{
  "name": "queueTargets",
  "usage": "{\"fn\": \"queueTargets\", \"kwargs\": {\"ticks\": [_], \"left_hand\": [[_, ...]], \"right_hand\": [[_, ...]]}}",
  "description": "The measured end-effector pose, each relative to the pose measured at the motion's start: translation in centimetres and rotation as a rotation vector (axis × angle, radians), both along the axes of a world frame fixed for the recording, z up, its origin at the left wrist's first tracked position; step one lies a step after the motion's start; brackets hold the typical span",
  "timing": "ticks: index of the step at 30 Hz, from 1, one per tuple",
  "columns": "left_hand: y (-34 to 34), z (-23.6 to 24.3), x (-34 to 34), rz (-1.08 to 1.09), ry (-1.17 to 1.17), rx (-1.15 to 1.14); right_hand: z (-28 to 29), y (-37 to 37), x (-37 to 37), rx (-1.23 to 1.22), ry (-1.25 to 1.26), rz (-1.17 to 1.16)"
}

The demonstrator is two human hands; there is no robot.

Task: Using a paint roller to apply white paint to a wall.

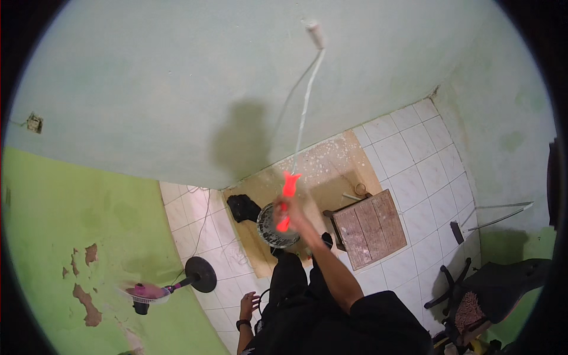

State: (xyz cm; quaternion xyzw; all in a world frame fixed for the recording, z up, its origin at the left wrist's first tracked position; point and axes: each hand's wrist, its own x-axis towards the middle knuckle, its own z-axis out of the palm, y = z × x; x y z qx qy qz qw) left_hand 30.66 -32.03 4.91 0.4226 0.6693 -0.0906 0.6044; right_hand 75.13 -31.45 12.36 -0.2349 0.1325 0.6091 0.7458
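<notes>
My right hand [289,214] is closed around the bright orange handle of a paint roller [289,184]. The roller's long pale rod runs up to a small roller head [316,36], which is against or close to the pale wall; contact cannot be made out. Below my right hand, partly covered by it, a dark paint-spattered bucket [277,238] stands on the floor covering. My left hand [249,303] hangs low beside my left leg, fingers loosely apart and nothing visible in them. A dark watch is on that wrist.
A brown sheet [337,155] spattered with white lies along the wall. On it is a black bundle [242,208]. A wooden stool [371,229] stands at right. A fan [200,274] is at left, an office chair [494,290] at far right. Cables cross the left tiles.
</notes>
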Motion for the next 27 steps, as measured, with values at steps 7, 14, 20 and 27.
{"fn": "queueTargets", "kwargs": {"ticks": [7,14,20,27], "left_hand": [[0.6,-0.5,-0.4,-0.028,0.030,-0.038],[1.0,1.9,-0.3,0.018,-0.058,0.100],[-1.8,1.2,-6.3,0.184,-0.029,0.058],[-6.5,-5.7,-19.8,-0.510,-0.194,0.359]], "right_hand": [[2.0,-0.4,-10.4,-0.107,-0.035,0.205],[-0.1,1.6,-8.6,-0.235,-0.101,0.119],[6.3,5.4,-2.1,-0.165,-0.287,-0.375],[5.1,8.7,2.5,0.035,-0.189,-0.414]]}}
